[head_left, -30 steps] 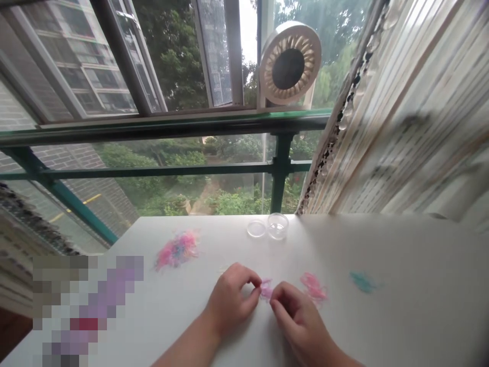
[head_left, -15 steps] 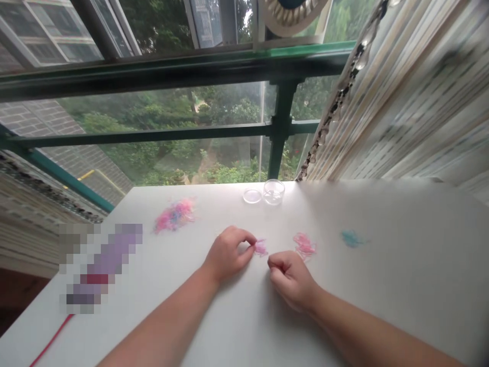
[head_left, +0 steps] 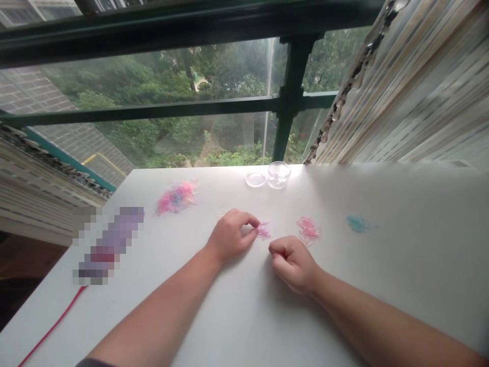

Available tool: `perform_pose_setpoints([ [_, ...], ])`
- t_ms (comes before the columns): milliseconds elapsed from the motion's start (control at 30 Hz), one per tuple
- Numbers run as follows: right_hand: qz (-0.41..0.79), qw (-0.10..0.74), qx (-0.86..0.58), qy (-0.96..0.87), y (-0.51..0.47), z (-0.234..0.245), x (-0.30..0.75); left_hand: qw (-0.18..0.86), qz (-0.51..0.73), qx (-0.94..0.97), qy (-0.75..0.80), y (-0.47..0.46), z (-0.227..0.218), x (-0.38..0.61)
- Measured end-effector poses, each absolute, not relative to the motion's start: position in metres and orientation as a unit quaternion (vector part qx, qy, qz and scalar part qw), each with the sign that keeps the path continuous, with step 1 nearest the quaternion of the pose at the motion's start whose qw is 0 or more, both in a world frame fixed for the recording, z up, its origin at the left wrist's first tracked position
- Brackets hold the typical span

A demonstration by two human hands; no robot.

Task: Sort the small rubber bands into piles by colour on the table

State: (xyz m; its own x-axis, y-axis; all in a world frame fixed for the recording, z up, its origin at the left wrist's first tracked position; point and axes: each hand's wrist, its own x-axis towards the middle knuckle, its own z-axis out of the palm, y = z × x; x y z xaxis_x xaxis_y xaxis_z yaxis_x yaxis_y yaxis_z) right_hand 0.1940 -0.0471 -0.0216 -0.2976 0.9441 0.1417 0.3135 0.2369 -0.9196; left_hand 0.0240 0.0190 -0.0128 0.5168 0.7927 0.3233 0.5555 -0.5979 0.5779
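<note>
My left hand (head_left: pixel 230 237) rests on the white table (head_left: pixel 401 265) with thumb and forefinger pinched on a small purple-pink clump of tiny bands (head_left: pixel 263 232). My right hand (head_left: pixel 292 264) lies just right of it, curled into a loose fist, with nothing visible in it. A pink heap of bands (head_left: pixel 307 229) sits beyond the right hand. A larger mixed pink and blue heap (head_left: pixel 176 197) lies to the far left. A small teal heap (head_left: pixel 357 224) is off to the right.
A clear round jar (head_left: pixel 278 175) and its lid (head_left: pixel 255 179) stand at the table's far edge by the window. A striped curtain (head_left: pixel 412 86) hangs at right. A blurred purple object (head_left: pixel 109 244) and a red cord (head_left: pixel 51 329) lie at the left.
The view has tilted downward. My right hand has drawn back from the purple-pink clump and curled shut, while my left hand keeps its pinch on the clump.
</note>
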Motion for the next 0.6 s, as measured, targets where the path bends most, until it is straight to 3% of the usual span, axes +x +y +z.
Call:
perform_pose_setpoints([
  [600,0.414,0.383,-0.458,-0.687,-0.047,-0.0189,0.193,0.196,0.28,0.853,0.395,0.0184,-0.0136,0.0223],
])
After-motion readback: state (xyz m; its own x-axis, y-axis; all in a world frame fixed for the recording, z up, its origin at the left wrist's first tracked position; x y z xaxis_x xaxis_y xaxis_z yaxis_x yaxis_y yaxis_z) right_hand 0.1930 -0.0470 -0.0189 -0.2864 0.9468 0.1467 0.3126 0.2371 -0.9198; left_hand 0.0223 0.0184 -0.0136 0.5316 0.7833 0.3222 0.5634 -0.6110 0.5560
